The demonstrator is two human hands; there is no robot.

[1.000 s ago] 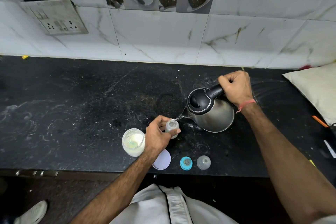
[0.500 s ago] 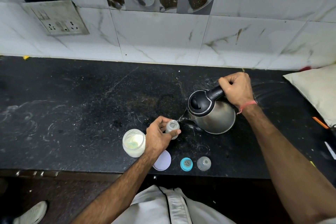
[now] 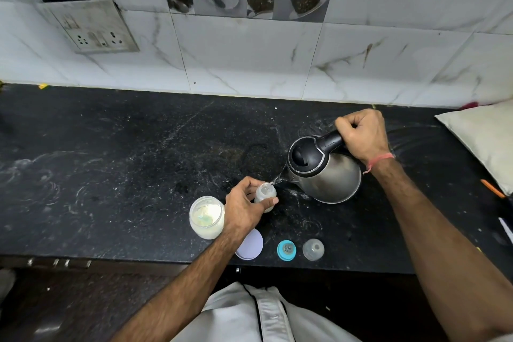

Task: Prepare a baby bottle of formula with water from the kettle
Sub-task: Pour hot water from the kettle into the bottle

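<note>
Pouring stage, catalogued largest item first.

1. Counter [image 3: 111, 175]: black speckled stone, carrying every item below.
2. Kettle [image 3: 324, 172]: steel body, black lid and handle, tipped left with its spout just above the bottle's mouth. The right hand [image 3: 363, 136] is clamped round the handle. A thin stream seems to run from spout to bottle, though it is too fine to be sure.
3. Jar [image 3: 206, 216]: open, holding pale powder, presumably formula; stands just left of the left hand.
4. Lid [image 3: 251, 246]: pale lilac disc, lying flat near the front edge, partly under the left wrist.
5. Bottle [image 3: 265, 194]: small, clear, upright on the counter at centre front, mouth open. The left hand [image 3: 244, 208] grips it, thumb in front and fingers behind. Its contents look cloudy-pale; the fill level cannot be read.
6. Cap [image 3: 313, 249]: clear dome, near the front edge, right of the ring.
7. Ring [image 3: 286, 250]: blue collar with teat, between lid and cap.

Progress, as judged: bottle opened, water going in. Whether powder is already added cannot be told. Left to do: finish the pour, set down the kettle, fit ring and cap, mix.
</note>
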